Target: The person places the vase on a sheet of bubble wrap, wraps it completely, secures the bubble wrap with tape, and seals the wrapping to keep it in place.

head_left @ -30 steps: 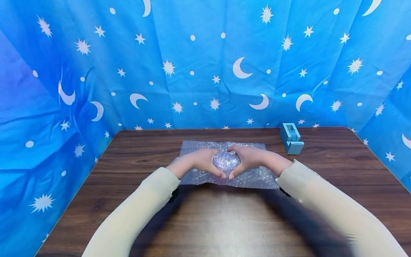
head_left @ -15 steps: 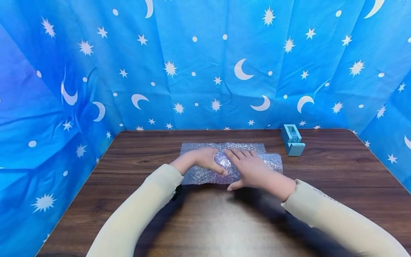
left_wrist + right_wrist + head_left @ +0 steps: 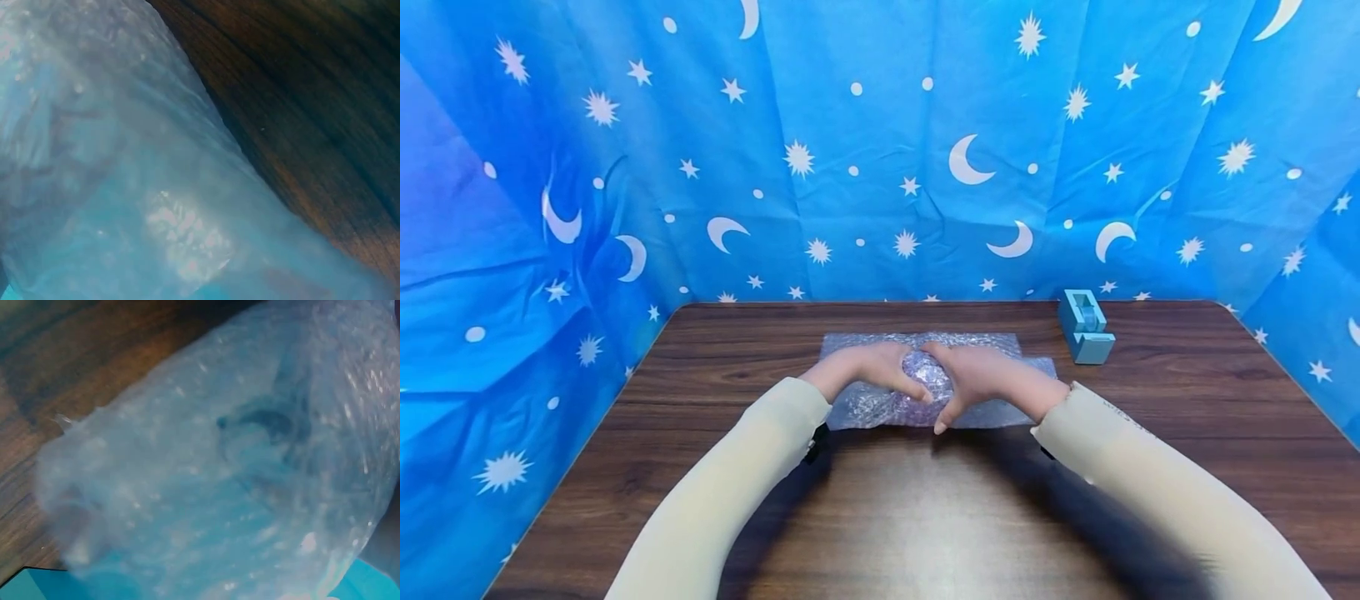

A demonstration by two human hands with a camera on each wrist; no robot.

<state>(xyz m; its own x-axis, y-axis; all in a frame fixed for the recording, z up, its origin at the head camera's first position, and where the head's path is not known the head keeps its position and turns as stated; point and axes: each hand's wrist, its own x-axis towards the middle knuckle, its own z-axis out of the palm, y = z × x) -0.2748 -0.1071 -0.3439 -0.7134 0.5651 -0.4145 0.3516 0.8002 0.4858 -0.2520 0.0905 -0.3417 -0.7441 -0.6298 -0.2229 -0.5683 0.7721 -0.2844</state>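
A round bundle (image 3: 932,375) wrapped in clear bubble wrap bulges up at the middle of the desk, its contents hidden by the shiny layers. My left hand (image 3: 878,367) holds its left side, thumb toward me. On the right side my right hand (image 3: 976,375) grips it, fingers curved over the far side and thumb in front. Flat ends of the bubble wrap (image 3: 859,407) spread out left and right beneath the hands. In the left wrist view the bubble wrap (image 3: 137,137) covers most of the picture; the right wrist view also shows bubble wrap (image 3: 187,469) up close.
A light blue tape dispenser (image 3: 1086,329) stands at the back right of the dark wooden desk (image 3: 752,367). Behind the desk and along its sides hangs a blue cloth (image 3: 880,150) with white moons and stars.
My right hand lay spread flat over the right of the bundle half a second ago; now it is curved round that side again, as one second ago. The left hand has hardly moved.
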